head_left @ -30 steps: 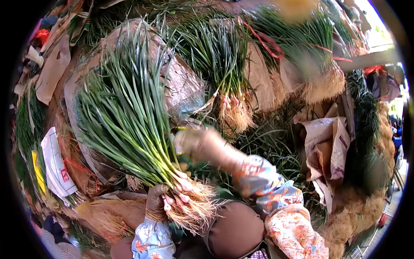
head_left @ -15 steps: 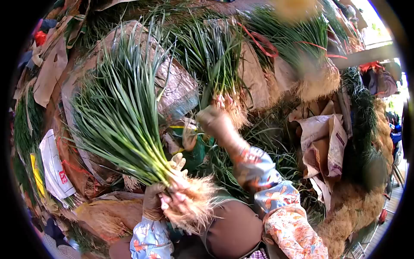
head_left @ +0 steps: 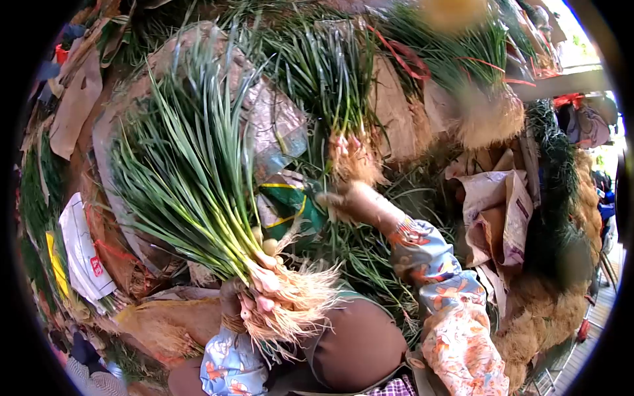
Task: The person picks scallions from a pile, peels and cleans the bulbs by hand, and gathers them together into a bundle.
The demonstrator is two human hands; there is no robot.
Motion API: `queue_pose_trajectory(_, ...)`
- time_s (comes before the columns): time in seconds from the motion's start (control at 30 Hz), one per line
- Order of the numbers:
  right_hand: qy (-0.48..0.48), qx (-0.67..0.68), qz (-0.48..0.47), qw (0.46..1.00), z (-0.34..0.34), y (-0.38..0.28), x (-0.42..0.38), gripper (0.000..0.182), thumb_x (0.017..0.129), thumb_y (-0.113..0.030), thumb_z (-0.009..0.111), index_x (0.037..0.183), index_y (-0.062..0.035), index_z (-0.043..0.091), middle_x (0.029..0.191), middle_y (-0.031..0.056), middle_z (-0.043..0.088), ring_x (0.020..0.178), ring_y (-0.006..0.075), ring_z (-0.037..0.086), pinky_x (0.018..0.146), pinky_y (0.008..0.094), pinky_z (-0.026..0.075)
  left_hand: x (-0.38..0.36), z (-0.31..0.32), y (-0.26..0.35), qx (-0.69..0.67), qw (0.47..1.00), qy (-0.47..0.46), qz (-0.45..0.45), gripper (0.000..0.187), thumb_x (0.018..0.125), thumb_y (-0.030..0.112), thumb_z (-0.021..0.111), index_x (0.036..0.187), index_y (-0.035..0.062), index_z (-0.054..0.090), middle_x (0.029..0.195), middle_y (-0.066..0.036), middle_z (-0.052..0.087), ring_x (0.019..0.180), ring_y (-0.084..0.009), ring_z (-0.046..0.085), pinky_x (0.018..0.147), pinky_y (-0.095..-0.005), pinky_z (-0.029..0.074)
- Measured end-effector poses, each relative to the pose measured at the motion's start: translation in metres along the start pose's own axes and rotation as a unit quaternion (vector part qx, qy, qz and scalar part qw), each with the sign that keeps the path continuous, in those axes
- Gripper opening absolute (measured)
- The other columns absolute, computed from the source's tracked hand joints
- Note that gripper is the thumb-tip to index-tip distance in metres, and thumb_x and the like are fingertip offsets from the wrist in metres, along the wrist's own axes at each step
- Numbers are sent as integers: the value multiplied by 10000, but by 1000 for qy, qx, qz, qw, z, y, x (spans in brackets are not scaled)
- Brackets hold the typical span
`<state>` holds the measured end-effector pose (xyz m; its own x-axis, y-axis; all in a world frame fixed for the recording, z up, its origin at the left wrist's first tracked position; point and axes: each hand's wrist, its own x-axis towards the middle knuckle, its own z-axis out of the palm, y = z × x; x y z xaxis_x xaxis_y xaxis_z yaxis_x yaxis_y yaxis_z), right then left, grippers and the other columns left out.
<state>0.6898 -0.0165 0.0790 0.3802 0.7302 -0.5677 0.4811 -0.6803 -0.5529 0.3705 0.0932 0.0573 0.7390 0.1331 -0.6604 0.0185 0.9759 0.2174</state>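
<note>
My left hand, in a glove, is closed around the lower stalks of a big bunch of green garlic. Long leaves fan up and to the left, while pinkish bulbs and pale stringy roots spread rightward above my knee. Most of my left fingers are hidden behind the stalks. My right hand is over the loose greens, just below the roots of another garlic bunch; motion smears its fingers and I cannot tell what they hold.
Brown sacking lies under the bunches ahead. A tied bunch with bushy roots is at the upper right. A crumpled paper sack stands right of my arm. Loose greens cover the ground near my knee. A white bag lies at left.
My right hand has moved down and slightly right, away from the roots of the farther bunch. The bulbs in my left hand now face me more, and its fingertips no longer show.
</note>
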Motion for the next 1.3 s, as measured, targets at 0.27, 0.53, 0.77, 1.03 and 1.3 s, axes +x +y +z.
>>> queue_pose_trajectory(0.27, 201, 198, 77, 956, -52, -11, 93, 294, 831, -300, 556, 773, -16, 605, 673, 102, 621, 541, 170, 574, 502, 310, 462, 8, 99, 4, -125, 970, -101, 180, 794, 602, 197, 691, 1264, -39, 322, 1029, -166, 576, 873, -281, 581, 782, -385, 507)
queue_pose_trajectory(0.53, -10, 385, -27, 922, 52, -82, -25, 173, 818, -198, 608, 847, -28, 588, 700, 22, 607, 575, 79, 532, 524, 227, 441, 6, 103, 16, 112, 994, -5, 18, 538, 719, 191, 596, 1124, -118, 420, 836, -216, 617, 567, -233, 600, 471, -222, 501)
queue_pose_trajectory(0.77, 116, 555, 57, 822, 41, -33, 6, 166, 798, -196, 622, 725, -65, 551, 527, -9, 474, 406, 60, 415, 376, 211, 350, -2, 95, 17, 61, 995, -8, 73, 597, 740, 256, 587, 1153, -130, 396, 773, -210, 615, 481, -216, 594, 341, -169, 412)
queue_pose_trajectory(1.03, 294, 59, 50, 953, 10, 2, 33, 237, 829, -240, 577, 945, -40, 526, 704, 89, 609, 626, 235, 602, 525, 356, 481, -10, 82, 20, -90, 990, -100, 32, 593, 715, 221, 533, 1140, -159, 369, 814, -221, 585, 522, -227, 569, 434, -291, 484)
queue_pose_trajectory(1.3, 132, 155, -69, 977, 37, -105, -4, 274, 827, -266, 585, 881, 3, 570, 727, 147, 595, 653, 233, 570, 619, 324, 459, 3, 86, 13, 150, 988, -26, 35, 513, 718, 260, 597, 1021, -139, 487, 884, -224, 615, 593, -225, 621, 457, -240, 504)
